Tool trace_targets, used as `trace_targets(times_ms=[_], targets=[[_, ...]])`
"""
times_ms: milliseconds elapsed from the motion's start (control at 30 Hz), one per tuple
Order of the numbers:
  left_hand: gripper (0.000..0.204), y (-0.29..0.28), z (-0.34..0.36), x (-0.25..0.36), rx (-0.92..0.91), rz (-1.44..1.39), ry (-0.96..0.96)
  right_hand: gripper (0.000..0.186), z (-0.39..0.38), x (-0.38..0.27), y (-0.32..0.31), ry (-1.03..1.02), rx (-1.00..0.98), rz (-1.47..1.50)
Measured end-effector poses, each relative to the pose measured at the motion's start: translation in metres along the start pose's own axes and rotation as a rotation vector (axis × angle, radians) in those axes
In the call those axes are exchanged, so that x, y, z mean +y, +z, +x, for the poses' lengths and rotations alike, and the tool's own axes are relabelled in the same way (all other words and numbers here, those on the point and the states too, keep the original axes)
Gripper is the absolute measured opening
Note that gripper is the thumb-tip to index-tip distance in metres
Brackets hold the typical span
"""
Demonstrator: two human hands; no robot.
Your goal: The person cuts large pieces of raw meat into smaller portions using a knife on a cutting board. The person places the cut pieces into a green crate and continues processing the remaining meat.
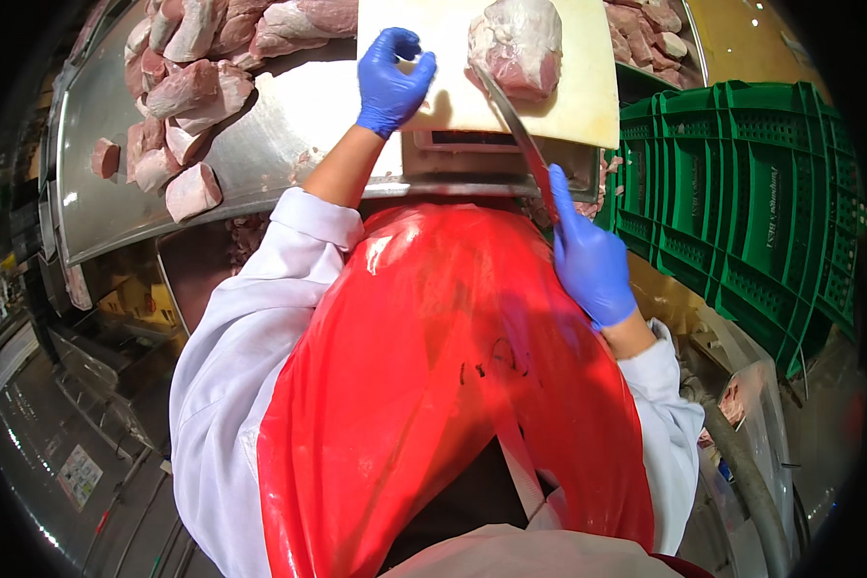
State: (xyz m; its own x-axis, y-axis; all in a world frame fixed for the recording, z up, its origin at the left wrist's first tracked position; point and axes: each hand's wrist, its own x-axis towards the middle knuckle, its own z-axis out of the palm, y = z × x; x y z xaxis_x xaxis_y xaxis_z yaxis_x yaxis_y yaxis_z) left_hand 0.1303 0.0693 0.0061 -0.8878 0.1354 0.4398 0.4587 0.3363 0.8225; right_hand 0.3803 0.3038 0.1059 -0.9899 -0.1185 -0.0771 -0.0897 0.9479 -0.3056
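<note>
A large piece of raw meat [518, 50], pale fat over pink flesh, lies on the white cutting board [443, 58]. My right hand [590, 262], in a blue glove, grips a long curved knife [516, 133] at the front right of the board. The index finger is stretched along the knife, and the blade's tip is at the meat's lower left edge. My left hand [393, 85], also gloved in blue, hovers over the board's left edge, apart from the meat. Its fingers are loosely curled with the thumb apart, and nothing shows in it.
On the left, several cut meat pieces [185, 94] lie on a metal table [91, 188]. A green plastic crate [732, 193] stands close on the right, below more meat [645, 37] at the back right. Small scraps lie under the board's front edge. My red apron [453, 337] reaches the table.
</note>
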Motion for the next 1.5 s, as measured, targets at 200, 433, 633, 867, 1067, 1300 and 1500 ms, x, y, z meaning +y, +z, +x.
trace_targets(times_ms=[200, 433, 633, 867, 1067, 1300, 1500], targets=[[0.018, 0.037, -0.005, 0.021, -0.207, 0.437, 0.112, 0.073, 0.062, 0.004, -0.013, -0.024, 0.337, 0.258], [0.011, 0.044, -0.008, 0.018, -0.135, 0.3, 0.045, 0.077, 0.159, -0.024, 0.012, -0.041, 0.186, -0.049], [0.009, 0.041, -0.018, 0.007, -0.028, 0.329, 0.109, 0.082, 0.083, -0.009, -0.032, -0.075, -0.283, -0.271], [0.009, 0.042, -0.017, 0.019, 0.007, 0.266, 0.17, 0.079, 0.135, 0.007, -0.009, -0.249, -0.089, -0.322], [0.006, 0.018, -0.025, 0.019, 0.094, 0.273, 0.193, 0.086, 0.068, 0.083, -0.041, -0.363, -0.17, -0.534], [0.006, -0.164, -0.064, 0.012, 0.194, 0.369, -0.134, 0.083, -0.013, 0.163, -0.048, -0.325, -0.137, -0.326], [0.031, -0.34, -0.134, -0.084, -0.216, 1.038, -0.401, 0.072, -0.009, 0.136, -0.005, -0.066, 0.19, 0.319]])
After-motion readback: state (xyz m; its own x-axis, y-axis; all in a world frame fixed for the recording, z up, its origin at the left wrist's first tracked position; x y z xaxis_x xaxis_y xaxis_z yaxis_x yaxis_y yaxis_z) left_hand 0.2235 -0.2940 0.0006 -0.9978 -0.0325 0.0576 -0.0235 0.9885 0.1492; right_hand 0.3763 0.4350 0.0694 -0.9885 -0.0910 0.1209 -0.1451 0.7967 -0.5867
